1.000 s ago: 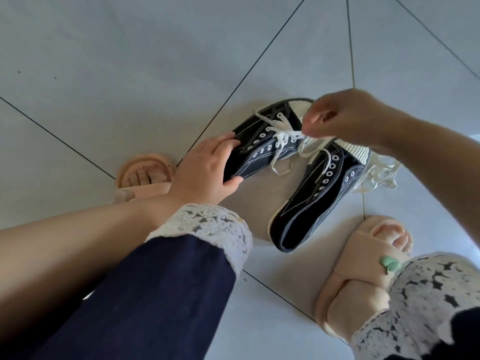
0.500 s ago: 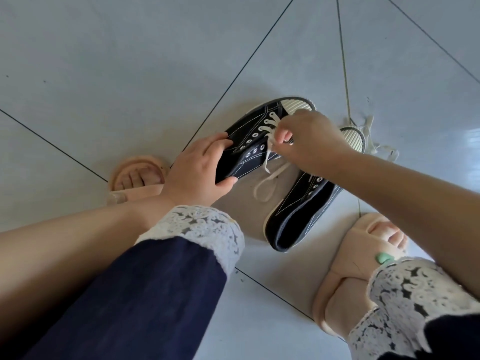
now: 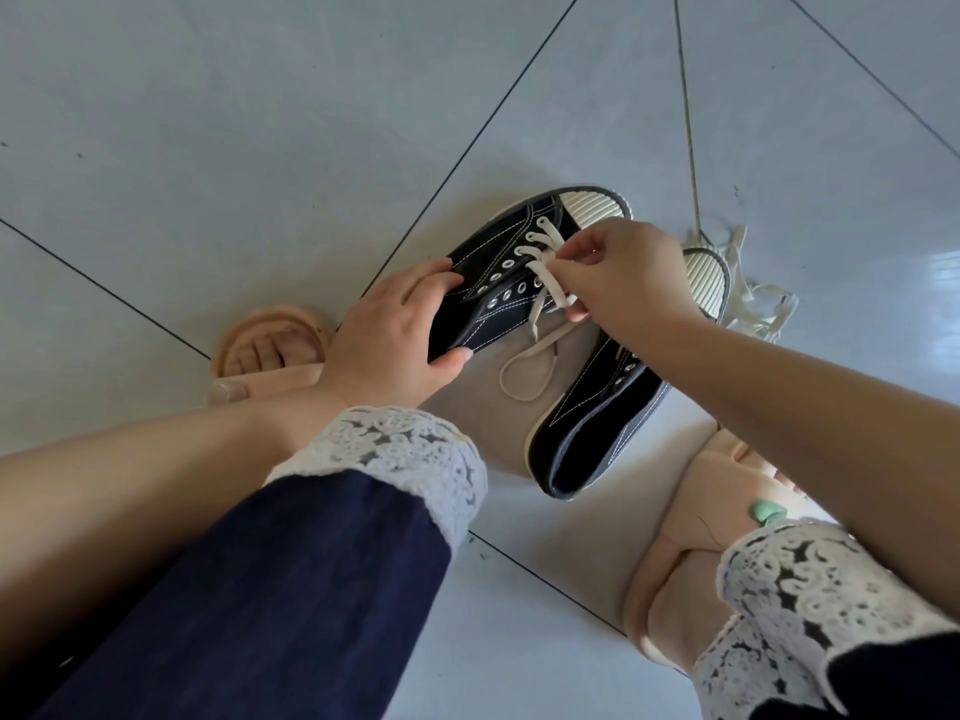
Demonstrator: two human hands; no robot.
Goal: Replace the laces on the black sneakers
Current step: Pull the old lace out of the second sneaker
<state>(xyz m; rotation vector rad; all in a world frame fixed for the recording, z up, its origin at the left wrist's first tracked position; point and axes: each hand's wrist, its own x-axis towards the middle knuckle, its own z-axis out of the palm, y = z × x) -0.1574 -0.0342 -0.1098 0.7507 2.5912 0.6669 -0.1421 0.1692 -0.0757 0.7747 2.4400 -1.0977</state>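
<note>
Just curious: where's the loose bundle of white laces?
Head view, right side: the lace bundle lies on the floor beside the toe cap of the unheld sneaker.

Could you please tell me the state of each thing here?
First sneaker: laced near the toe only.
White lace: partly threaded, end trailing loose.
Left hand: grips the first sneaker's heel end.
Right hand: pinches the white lace.
Second sneaker: on the floor, visible eyelets empty.
Other laces: heaped loose on the floor.

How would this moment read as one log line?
left hand: holds sneaker | right hand: pinches lace | second sneaker: on floor | loose laces: beyond toes
</note>
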